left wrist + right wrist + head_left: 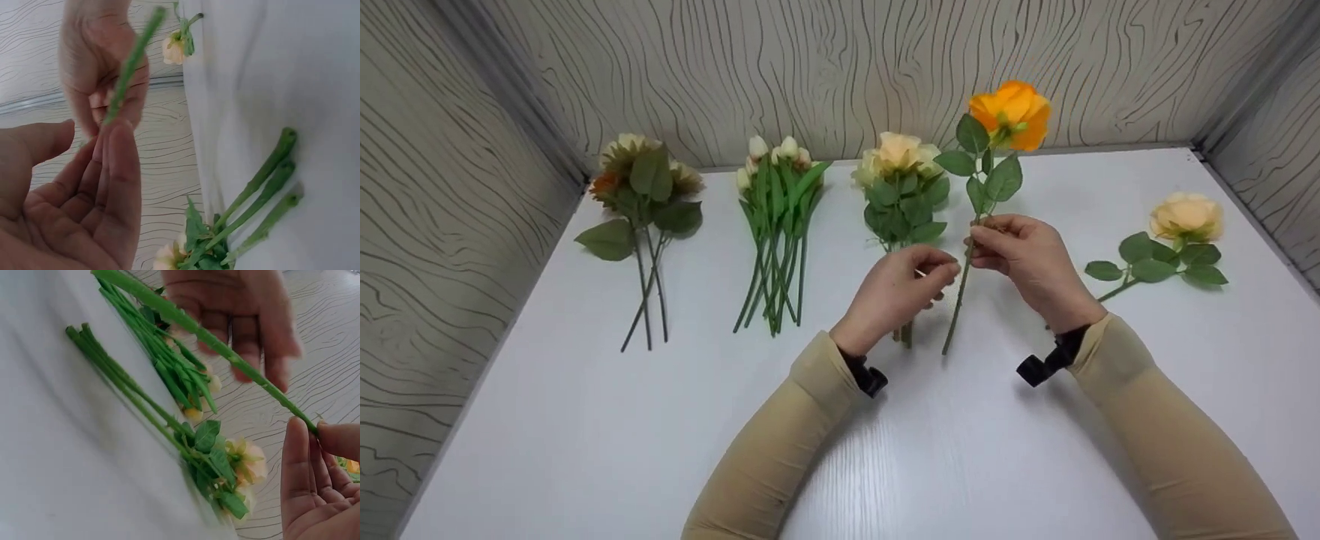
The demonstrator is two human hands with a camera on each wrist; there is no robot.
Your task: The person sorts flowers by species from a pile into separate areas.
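An orange rose (pixel 1011 112) is held above the white table, its bloom up and its stem slanting down to the left. My right hand (pixel 1027 262) pinches that green stem (pixel 225 351) between thumb and fingers. Close by on the left is my left hand (pixel 896 289), its fingers loosely bent beside the stem. In the left wrist view, the left thumb (pixel 50 140) stands apart from the fingers and nothing is gripped between them. Behind the left hand lies a bunch of peach roses (pixel 900 172), its stems partly hidden.
White tulips (pixel 780 195) lie left of the peach bunch. Farther left is a bunch of cream and orange flowers (pixel 637 187) with crossed stems. A single peach rose (pixel 1186 217) lies on the right of the table (pixel 607 442). A wood-patterned wall (pixel 720 67) stands behind.
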